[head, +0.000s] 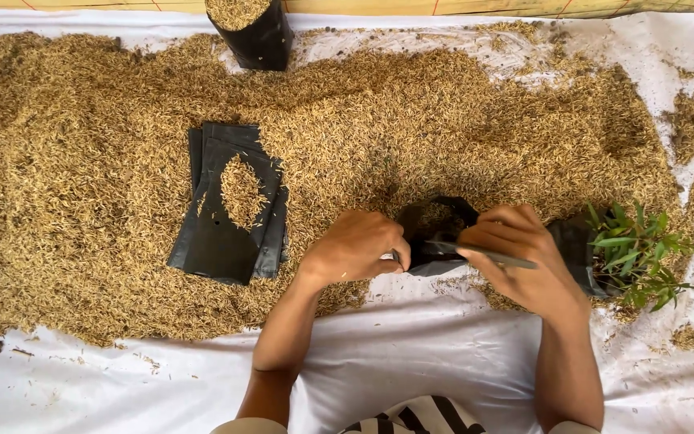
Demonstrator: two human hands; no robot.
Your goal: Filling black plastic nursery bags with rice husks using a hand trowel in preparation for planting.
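Gripping the black nursery bag (435, 233) at its rim, left hand (355, 249) and right hand (516, 261) should hold the mouth wide above the rice husks (411, 112) on the white sheet (411, 354).

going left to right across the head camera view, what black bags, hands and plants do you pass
Stack of flat black bags → left hand → open black bag → right hand → green seedling.
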